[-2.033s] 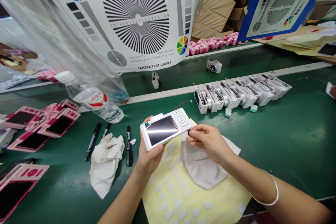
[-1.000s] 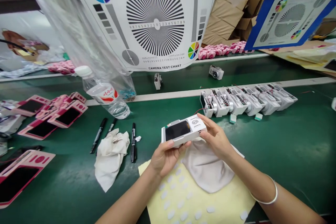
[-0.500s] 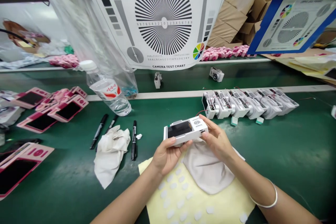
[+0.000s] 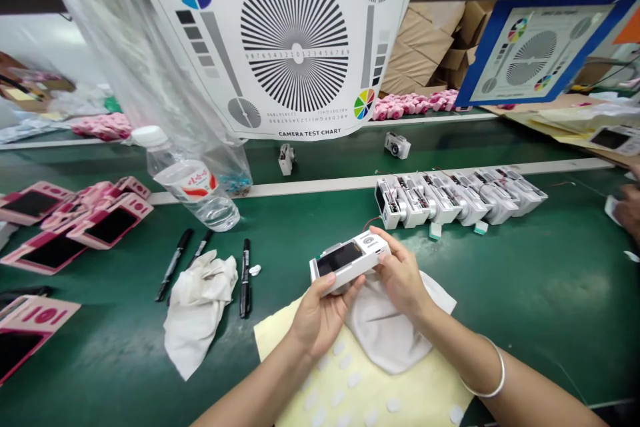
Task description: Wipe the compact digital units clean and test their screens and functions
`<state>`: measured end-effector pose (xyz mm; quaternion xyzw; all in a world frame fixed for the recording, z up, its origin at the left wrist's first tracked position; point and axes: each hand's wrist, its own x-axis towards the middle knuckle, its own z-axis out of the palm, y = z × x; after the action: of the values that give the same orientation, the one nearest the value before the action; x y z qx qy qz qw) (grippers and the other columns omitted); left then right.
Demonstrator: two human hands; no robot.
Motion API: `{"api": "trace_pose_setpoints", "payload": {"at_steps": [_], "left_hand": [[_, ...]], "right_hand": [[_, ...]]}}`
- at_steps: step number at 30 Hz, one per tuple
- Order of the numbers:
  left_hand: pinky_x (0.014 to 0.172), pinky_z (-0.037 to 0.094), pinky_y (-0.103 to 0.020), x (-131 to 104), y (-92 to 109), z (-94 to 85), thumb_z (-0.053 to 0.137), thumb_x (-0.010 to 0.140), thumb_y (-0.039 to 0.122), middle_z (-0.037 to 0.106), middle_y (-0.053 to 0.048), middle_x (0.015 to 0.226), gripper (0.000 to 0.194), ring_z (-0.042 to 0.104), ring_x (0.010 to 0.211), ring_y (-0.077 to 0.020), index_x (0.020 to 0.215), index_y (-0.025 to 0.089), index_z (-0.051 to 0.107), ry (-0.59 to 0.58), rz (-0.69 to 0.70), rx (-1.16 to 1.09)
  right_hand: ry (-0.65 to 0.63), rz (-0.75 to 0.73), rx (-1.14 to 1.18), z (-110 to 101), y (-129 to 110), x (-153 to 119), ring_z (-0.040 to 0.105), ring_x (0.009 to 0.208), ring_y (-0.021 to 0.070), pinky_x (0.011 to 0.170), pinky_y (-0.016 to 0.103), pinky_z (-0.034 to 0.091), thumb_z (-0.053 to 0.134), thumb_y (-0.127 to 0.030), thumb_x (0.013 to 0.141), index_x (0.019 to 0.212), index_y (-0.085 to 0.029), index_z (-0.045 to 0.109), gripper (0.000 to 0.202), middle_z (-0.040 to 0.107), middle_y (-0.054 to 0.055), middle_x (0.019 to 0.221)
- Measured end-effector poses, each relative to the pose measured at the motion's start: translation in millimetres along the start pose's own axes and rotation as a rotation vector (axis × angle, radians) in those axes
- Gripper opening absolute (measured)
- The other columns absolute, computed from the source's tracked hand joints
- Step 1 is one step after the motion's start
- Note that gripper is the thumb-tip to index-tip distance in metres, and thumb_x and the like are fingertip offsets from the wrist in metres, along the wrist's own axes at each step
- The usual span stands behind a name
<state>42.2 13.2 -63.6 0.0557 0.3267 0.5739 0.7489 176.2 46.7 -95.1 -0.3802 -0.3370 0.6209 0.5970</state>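
Note:
A white digital camera (image 4: 349, 260), its dark screen facing up, is held between both hands above the bench. My left hand (image 4: 323, 313) grips its left end from below, thumb on the near edge. Fingers of my right hand (image 4: 400, 273) are closed on the right end, by the round button. A thin red wire shows behind it. Beneath the hands lie a pale grey cloth (image 4: 395, 337) and a yellow sheet (image 4: 280, 333) dotted with small white stickers. To the right stands a row of white cameras (image 4: 460, 197) with their insides showing.
Black markers (image 4: 245, 280) and a crumpled white cloth (image 4: 200, 310) lie left, near a tilted water bottle (image 4: 195, 180). Pink cameras (image 4: 107, 223) are piled farther left. A camera test chart (image 4: 295, 47) hangs ahead. Another person's hand (image 4: 629, 210) shows at the right edge.
The view has shifted, so the bench things appear a little farther left. The white camera stays in both hands, tilted slightly more. Another person's hand has come into view at the right.

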Motion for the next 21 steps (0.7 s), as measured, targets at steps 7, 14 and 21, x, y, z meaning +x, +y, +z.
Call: {"api": "trace_pose_setpoints", "payload": {"at_steps": [7, 14, 21], "left_hand": [[0.076, 0.057, -0.033, -5.3, -12.8, -1.5, 0.073, 0.059, 0.011, 0.071, -0.006, 0.087, 0.057, 0.066, 0.086, -0.0221, 0.113, 0.017, 0.054, -0.029, 0.095, 0.058], [0.085, 0.049, -0.034, 6.9, 17.8, -9.9, 0.081, 0.054, 0.027, 0.068, -0.004, 0.093, 0.061, 0.063, 0.091, -0.0215, 0.108, 0.019, 0.055, -0.201, 0.240, 0.354], [0.076, 0.046, -0.030, 9.9, 45.0, -15.7, 0.083, 0.042, 0.016, 0.062, -0.007, 0.099, 0.066, 0.059, 0.089, -0.0247, 0.102, 0.019, 0.056, -0.389, 0.415, 0.983]], "right_hand": [[0.037, 0.081, 0.101, 11.9, -6.5, -0.6, 0.057, 0.069, 0.0136, 0.065, 0.026, 0.046, 0.057, -0.022, 0.056, 0.094, -0.021, 0.062, 0.039, 0.064, 0.000, 0.080], [-0.179, 0.045, 0.064, 4.4, -20.3, 1.8, 0.059, 0.087, 0.0165, 0.077, 0.028, 0.046, 0.073, -0.026, 0.056, 0.100, -0.027, 0.062, 0.046, 0.065, 0.002, 0.099], [-0.266, -0.021, -0.069, -7.8, -39.4, 3.1, 0.059, 0.092, 0.0218, 0.080, 0.033, 0.046, 0.076, -0.034, 0.053, 0.101, -0.025, 0.063, 0.050, 0.065, 0.005, 0.099]]}}
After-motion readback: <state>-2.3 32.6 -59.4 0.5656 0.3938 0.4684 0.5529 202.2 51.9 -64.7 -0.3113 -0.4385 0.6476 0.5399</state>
